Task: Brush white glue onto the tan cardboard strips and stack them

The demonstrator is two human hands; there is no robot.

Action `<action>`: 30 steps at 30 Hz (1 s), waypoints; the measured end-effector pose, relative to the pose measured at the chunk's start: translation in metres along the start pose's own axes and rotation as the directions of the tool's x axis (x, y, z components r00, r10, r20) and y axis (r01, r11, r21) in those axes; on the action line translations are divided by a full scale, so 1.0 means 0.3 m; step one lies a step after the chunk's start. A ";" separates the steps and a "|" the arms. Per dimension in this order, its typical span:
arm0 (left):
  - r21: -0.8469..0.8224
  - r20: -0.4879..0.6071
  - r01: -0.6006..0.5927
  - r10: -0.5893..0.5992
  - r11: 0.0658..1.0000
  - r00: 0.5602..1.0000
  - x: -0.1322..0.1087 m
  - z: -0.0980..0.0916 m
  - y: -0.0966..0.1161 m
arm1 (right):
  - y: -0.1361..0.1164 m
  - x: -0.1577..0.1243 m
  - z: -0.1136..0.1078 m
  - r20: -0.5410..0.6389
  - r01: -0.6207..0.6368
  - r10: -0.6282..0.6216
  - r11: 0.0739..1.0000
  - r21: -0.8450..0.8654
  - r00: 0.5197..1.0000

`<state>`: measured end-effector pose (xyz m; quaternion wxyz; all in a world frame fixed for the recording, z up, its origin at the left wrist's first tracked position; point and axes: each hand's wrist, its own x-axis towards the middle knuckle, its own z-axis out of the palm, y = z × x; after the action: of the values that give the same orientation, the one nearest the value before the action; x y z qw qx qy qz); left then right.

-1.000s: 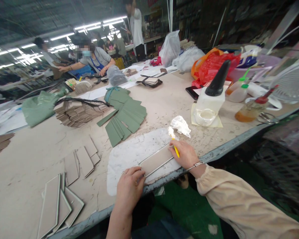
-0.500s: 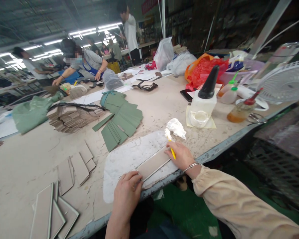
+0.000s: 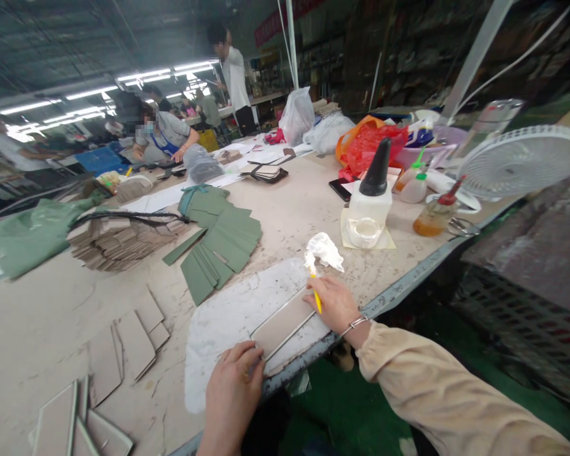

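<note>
A narrow beige panel (image 3: pixel 282 324) with pale green edges lies at a slant on a white sheet (image 3: pixel 209 342) near the table's front edge. At its near left corner, my left hand (image 3: pixel 235 383) is closed, with thumb and fingers gripping the panel. My right hand (image 3: pixel 336 305) is closed around a thin yellow stick-like tool (image 3: pixel 318 301), and its fingertips touch the panel's far right end. The tool's tip is hard to make out against a crumpled white piece (image 3: pixel 325 250) just beyond. Loose beige panels (image 3: pixel 135 342) and green-edged ones (image 3: pixel 57 418) lie to the left.
Green pieces (image 3: pixel 223 253) lie fanned beside a tied beige bundle (image 3: pixel 123 244). A white bottle with a black cone cap (image 3: pixel 370 206), a small red-tipped bottle (image 3: pixel 434 215) and a fan (image 3: pixel 517 161) stand at right. A co-worker (image 3: pixel 164 136) bends over the table's far side.
My view has swung right, so the table's things sit further left. Both hands keep their hold at the panel's ends. The co-worker's outstretched arm has drawn in.
</note>
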<state>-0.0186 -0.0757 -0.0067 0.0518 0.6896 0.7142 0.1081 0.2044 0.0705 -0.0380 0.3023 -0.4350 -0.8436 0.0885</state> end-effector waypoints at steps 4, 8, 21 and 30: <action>0.026 -0.042 -0.038 0.039 0.999 0.998 0.001 0.018 -0.016 | -0.077 -0.014 -0.014 0.074 0.129 -0.136 0.987 0.091 0.988; 0.039 -0.062 -0.067 0.069 0.997 0.996 0.003 0.029 -0.027 | -0.169 -0.054 -0.005 0.161 0.258 -0.295 0.942 0.215 0.942; 0.031 0.031 0.034 -0.035 0.999 0.999 0.002 -0.011 0.024 | -0.055 -0.092 -0.028 0.212 0.175 -0.175 0.984 0.019 0.961; 0.018 -0.151 0.079 -0.075 0.997 0.986 -0.017 0.003 0.125 | -0.011 -0.099 0.007 0.153 0.242 -0.219 0.958 -0.151 0.964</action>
<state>0.0184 -0.0799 0.0004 -0.0063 0.6520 0.7434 0.1490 0.2139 0.0454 -0.0512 0.2150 -0.3504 -0.9115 0.0102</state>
